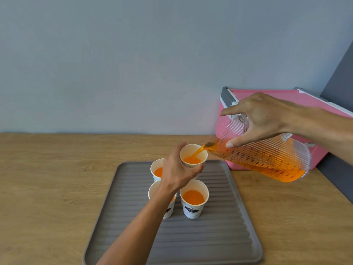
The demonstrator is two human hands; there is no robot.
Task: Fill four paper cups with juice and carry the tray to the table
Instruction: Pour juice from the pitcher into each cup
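Note:
Several white paper cups stand close together on a grey ribbed tray point(219, 236). My left hand point(178, 172) grips the far right cup point(196, 153). My right hand point(261, 119) holds a clear ribbed jug point(267, 159) tilted to the left, and orange juice streams from its spout into that cup. The near right cup point(193, 198) and the far left cup point(157, 170) both hold juice. My left forearm hides most of the near left cup point(152, 190), where only a sliver of juice shows.
The tray lies on a wooden counter point(47, 178) against a pale blue wall. A pink and white box point(286, 98) stands behind the jug at the back right. A dark panel edges the counter on the right.

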